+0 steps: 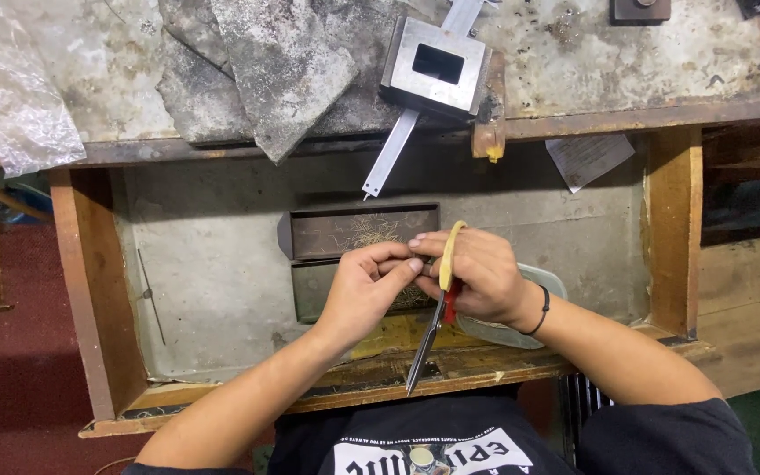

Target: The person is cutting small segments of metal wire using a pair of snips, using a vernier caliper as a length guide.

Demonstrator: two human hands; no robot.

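Scissors (437, 308): yellow-handled, held in the right hand (477, 277), long axis near vertical, blades closed, pointing toward the body. Left hand (367, 286): fingertips pinched on something small beside the handle, over the open wooden drawer (675, 229).

wooden drawer (672, 220) | two dark trays (358, 230) | bench top (626, 66): metal block (437, 66)

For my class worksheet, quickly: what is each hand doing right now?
Left hand: fingertips pinched together by the scissors' handle; anything held is too small to tell.
Right hand: closed on the scissors.
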